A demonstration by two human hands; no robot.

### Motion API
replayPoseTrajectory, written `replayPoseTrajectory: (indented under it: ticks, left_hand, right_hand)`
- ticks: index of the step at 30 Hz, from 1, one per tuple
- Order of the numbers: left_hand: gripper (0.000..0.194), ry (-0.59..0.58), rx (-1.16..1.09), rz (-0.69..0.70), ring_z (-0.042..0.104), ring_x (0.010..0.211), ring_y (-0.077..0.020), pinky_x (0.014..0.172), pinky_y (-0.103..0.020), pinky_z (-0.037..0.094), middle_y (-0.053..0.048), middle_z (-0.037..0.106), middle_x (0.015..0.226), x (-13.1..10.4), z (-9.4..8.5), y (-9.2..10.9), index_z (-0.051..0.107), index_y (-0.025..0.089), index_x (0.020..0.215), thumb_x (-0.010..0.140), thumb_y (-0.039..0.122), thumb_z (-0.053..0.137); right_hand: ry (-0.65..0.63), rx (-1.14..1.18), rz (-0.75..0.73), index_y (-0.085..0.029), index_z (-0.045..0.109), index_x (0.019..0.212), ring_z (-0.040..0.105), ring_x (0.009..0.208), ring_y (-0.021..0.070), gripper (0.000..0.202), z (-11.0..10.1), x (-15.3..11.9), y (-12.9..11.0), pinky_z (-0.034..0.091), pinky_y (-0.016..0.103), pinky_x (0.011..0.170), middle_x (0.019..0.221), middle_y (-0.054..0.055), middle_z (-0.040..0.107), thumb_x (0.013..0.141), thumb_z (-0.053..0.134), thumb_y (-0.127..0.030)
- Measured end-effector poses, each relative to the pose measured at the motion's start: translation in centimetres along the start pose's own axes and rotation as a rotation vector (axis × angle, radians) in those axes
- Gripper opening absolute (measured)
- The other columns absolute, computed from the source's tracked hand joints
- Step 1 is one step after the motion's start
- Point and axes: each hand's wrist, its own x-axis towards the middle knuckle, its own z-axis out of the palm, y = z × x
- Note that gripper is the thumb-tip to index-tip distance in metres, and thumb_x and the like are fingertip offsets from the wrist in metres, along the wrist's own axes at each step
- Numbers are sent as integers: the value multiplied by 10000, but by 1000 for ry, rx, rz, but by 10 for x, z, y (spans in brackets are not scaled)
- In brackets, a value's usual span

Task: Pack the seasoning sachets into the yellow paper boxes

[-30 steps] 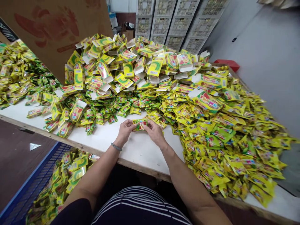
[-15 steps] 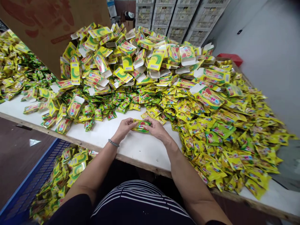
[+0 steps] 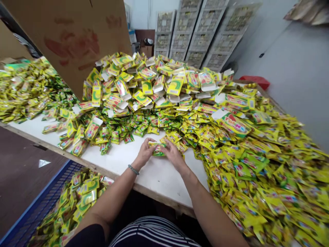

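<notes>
Both hands meet over the white tabletop (image 3: 151,171), in front of the piled goods. Between them is a small yellow and green packet (image 3: 159,150) with red print, partly covered by my fingers. My left hand (image 3: 144,153), with a beaded bracelet at the wrist, pinches its left end. My right hand (image 3: 174,157) grips the right end with thumb and fingers. Just beyond the hands lie loose yellow sachets (image 3: 173,136). Whether the packet is a sachet or a small carton, I cannot tell.
Open printed cartons (image 3: 176,85) are heaped at the back. Yellow sachets (image 3: 246,192) cover the right side. A large cardboard box (image 3: 102,20) stands at the back left. A blue crate (image 3: 51,190) of filled cartons sits below the table edge. White crates (image 3: 190,41) are stacked behind.
My view has tilted up and shifted left, so the table appears lower and further right. Both hands still hold the packet, with small shifts of the fingers.
</notes>
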Motion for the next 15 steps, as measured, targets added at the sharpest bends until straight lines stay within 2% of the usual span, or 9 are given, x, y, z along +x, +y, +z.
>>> replayPoseTrajectory:
  ticks: [2, 5, 7, 8, 9, 10, 12, 14, 15]
  left_hand:
    - [591, 28, 64, 19, 586, 580, -111, 577, -224, 444, 47, 617, 695, -2, 3, -4, 461, 206, 1070, 708, 573, 750]
    - [569, -24, 231, -16, 612, 589, -137, 595, -249, 457, 31, 631, 699, -4, 5, -2, 447, 214, 1175, 804, 601, 638]
    - [564, -112, 432, -44, 622, 583, -167, 615, -283, 471, 12, 640, 669, 0, 1, 14, 478, 205, 1207, 832, 610, 594]
    - [561, -116, 554, -23, 632, 606, -185, 640, -302, 480, -6, 654, 678, 5, -5, 27, 509, 203, 1206, 828, 606, 600]
    - [554, -68, 680, 30, 647, 661, -206, 681, -322, 489, -32, 676, 720, 13, -15, 45, 548, 203, 1196, 815, 598, 620]
    - [553, 43, 793, 121, 662, 760, -229, 742, -341, 496, -63, 703, 816, 23, -28, 67, 575, 207, 1199, 801, 585, 644]
    - [586, 385, 942, 287, 636, 1034, -288, 905, -389, 479, -141, 683, 1125, 49, -65, 118, 590, 197, 1245, 820, 600, 610]
    - [716, 708, 1054, 312, 499, 1280, -352, 1071, -450, 384, -210, 567, 1344, 79, -112, 170, 549, 140, 1325, 817, 644, 577]
    - [799, 849, 1096, 257, 421, 1349, -389, 1115, -499, 327, -238, 506, 1404, 93, -137, 192, 520, 122, 1363, 798, 684, 566]
  right_hand:
    - [-33, -139, 53, -202, 688, 974, 678, 942, 278, 456, 3, -4, -6, 524, 379, 849, 928, 91, 734, 745, 662, -595]
    - [72, -244, 83, -209, 706, 792, 687, 924, 321, 441, 4, -7, -9, 520, 411, 846, 861, 123, 748, 751, 621, -640]
    - [141, -205, 59, -199, 717, 830, 689, 934, 323, 475, 1, -6, -6, 519, 426, 863, 891, 131, 757, 760, 597, -653]
    - [165, -180, 51, -190, 722, 862, 688, 948, 324, 490, -1, -5, -4, 518, 435, 876, 914, 131, 760, 760, 597, -653]
    - [187, -162, 51, -184, 724, 879, 687, 964, 326, 498, -3, -3, -1, 516, 444, 889, 932, 131, 761, 756, 604, -651]
    - [207, -148, 53, -180, 726, 889, 684, 981, 329, 500, -5, -2, 1, 515, 453, 901, 947, 131, 762, 750, 615, -646]
    - [252, -131, 59, -176, 725, 894, 679, 1007, 336, 494, -7, 0, 5, 509, 471, 925, 969, 133, 761, 731, 645, -636]
    - [267, -105, 57, -173, 719, 917, 679, 1012, 336, 499, -7, 1, 8, 508, 481, 937, 981, 135, 759, 733, 653, -632]
    - [263, -86, 53, -171, 715, 934, 682, 1009, 331, 499, -8, 2, 9, 510, 479, 938, 982, 135, 758, 748, 646, -629]
